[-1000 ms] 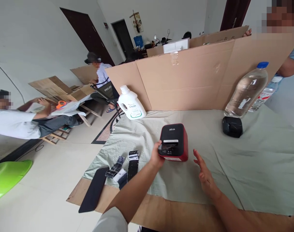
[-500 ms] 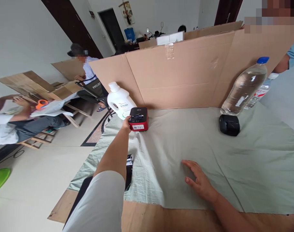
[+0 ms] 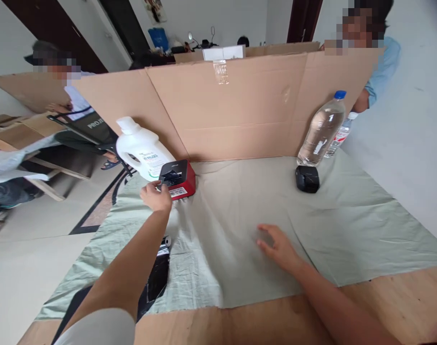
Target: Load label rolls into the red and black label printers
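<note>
My left hand (image 3: 156, 195) is at the near left corner of a red and black box-shaped device (image 3: 189, 184), its thumb and fingers drawn together. A small dark bit shows at the fingertips; I cannot make out what it is. On the device's black top lies a small dark, shiny piece (image 3: 173, 176). A white jug (image 3: 143, 151) leans against the cardboard behind the device. My right hand (image 3: 278, 249) hovers over the cloth with fingers apart and nothing in them.
A green-grey cloth (image 3: 240, 206) covers the wooden table. Along the back stands a cardboard panel (image 3: 240, 110). To the right are a large water bottle (image 3: 322, 134), a smaller bottle (image 3: 339, 136) and a black device (image 3: 307, 179). A black packet (image 3: 157, 278) lies near my left forearm. People sit beyond.
My left hand has shifted from the device's left side to its near left corner, and the device looks turned. The view has swung right. My right hand stays open over the cloth.
</note>
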### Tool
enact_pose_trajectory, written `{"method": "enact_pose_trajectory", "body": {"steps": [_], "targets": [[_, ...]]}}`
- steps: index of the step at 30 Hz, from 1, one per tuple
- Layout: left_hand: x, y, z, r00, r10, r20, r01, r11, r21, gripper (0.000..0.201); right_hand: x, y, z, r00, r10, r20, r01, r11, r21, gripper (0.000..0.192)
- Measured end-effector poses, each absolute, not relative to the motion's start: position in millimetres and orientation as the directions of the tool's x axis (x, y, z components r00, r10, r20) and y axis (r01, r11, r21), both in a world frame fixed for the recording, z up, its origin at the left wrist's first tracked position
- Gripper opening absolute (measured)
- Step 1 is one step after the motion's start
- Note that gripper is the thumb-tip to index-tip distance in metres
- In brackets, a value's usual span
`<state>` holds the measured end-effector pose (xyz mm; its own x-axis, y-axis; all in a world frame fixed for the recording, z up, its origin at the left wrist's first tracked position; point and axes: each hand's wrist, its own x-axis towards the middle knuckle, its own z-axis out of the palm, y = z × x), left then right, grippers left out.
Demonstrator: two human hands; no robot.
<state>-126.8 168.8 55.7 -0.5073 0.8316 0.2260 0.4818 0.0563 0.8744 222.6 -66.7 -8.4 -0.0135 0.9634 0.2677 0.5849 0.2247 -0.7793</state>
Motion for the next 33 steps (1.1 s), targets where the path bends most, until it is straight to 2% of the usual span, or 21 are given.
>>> {"method": "enact_pose_trajectory", "body": {"steps": [2,4,5,7,9,11,14,19,21,24,26,29,33], "targets": [[-98,138,45,-0.384,0.862,0.33,0.595,-0.042,0.803,0.022,255,-37,3,0.148,0.915,0.375,0.689,0.177,-0.703,0.042],[-64,100,31,-0.04,0.937,0.348,0.673,-0.232,0.702,0.019,291,1,16,0.294,0.835,0.464,0.794,0.056,-0.605,0.049],[-47,79,24,0.154,0.933,0.324,0.658,-0.342,0.671,0.02,309,19,23,0.37,0.804,0.465,0.823,-0.052,-0.565,0.055],[-16,38,9,0.417,0.868,0.269,0.616,-0.487,0.619,0.029,340,51,33,0.476,0.786,0.394,0.837,-0.267,-0.477,0.066],[6,4,-4,0.547,0.814,0.196,0.61,-0.548,0.572,0.04,363,72,36,0.537,0.796,0.28,0.817,-0.407,-0.408,0.076],[17,-21,-13,0.626,0.769,0.129,0.608,-0.584,0.537,0.048,379,80,32,0.579,0.799,0.162,0.782,-0.487,-0.39,0.085],[17,-37,-19,0.684,0.725,0.082,0.596,-0.62,0.51,0.054,390,76,22,0.575,0.814,0.087,0.772,-0.504,-0.387,0.09],[9,-37,-20,0.675,0.73,0.103,0.576,-0.61,0.544,0.053,373,51,15,0.587,0.791,0.172,0.772,-0.484,-0.411,0.077],[9,-37,-19,0.668,0.736,0.112,0.567,-0.601,0.564,0.052,350,32,14,0.517,0.822,0.238,0.808,-0.378,-0.451,0.073],[10,-37,-18,0.67,0.734,0.111,0.562,-0.599,0.571,0.053,301,-7,11,0.265,0.897,0.354,0.862,-0.056,-0.503,0.066],[9,-37,-18,0.644,0.756,0.12,0.57,-0.578,0.584,0.052,263,-37,10,0.134,0.905,0.404,0.846,0.108,-0.522,0.063],[7,-35,-21,0.539,0.823,0.182,0.563,-0.512,0.648,0.044,211,-76,10,0.043,0.902,0.429,0.835,0.204,-0.511,0.062],[4,-30,-27,0.381,0.888,0.257,0.524,-0.436,0.731,0.027,168,-106,8,0.039,0.906,0.422,0.835,0.203,-0.512,0.061]]}}
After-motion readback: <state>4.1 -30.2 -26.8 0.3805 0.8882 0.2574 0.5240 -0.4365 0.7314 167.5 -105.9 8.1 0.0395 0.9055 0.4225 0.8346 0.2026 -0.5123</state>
